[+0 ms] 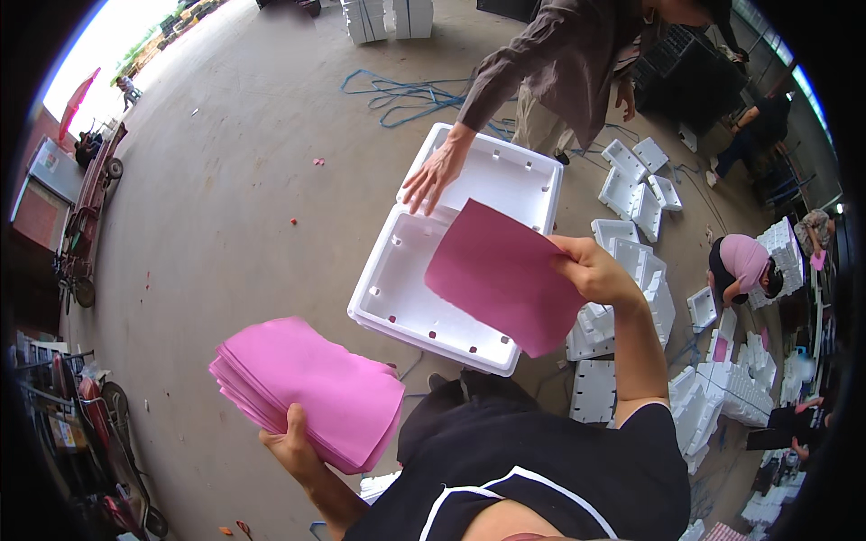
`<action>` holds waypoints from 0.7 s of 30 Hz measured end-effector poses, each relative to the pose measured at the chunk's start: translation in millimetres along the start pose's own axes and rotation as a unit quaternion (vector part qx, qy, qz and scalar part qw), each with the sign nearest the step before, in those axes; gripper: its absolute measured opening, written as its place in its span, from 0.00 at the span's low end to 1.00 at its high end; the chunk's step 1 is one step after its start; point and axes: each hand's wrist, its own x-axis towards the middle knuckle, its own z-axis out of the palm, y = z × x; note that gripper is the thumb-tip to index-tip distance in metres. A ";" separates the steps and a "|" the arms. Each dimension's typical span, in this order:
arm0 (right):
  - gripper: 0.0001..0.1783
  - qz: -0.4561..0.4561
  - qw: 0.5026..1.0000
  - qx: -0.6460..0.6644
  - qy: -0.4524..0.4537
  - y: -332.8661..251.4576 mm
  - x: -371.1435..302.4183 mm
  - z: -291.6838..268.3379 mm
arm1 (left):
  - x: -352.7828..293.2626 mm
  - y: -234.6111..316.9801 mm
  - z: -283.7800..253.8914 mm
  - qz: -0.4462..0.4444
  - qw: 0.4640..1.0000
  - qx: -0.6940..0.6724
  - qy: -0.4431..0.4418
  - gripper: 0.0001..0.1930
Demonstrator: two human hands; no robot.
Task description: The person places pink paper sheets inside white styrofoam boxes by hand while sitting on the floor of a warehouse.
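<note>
A thick stack of pink paper sheets [311, 388] is gripped along its lower edge by my left hand [298, 448], thumb on top. My right hand [591, 270] pinches one darker pink sheet [505, 275] by its right corner. That sheet hangs over a white foam box [383, 293] in front of me and covers part of its inside. Small holes show in the box's floor and walls. A second white foam box [528, 171] adjoins it on the far side. A co-worker's hand [437, 171] reaches down over the edge where the two boxes meet.
Many white foam boxes [631, 176] lie scattered and stacked along the right. Blue straps [406, 95] lie tangled on the floor beyond the boxes. A cart [95, 189] stands at the far left. Another person in pink [744, 261] bends over boxes at the right.
</note>
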 end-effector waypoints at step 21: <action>0.24 -0.209 0.955 -0.201 -0.064 40.1 78.2 130.6 | 22.2 -33.7 62.2 -0.052 0.995 -0.015 -0.087 0.22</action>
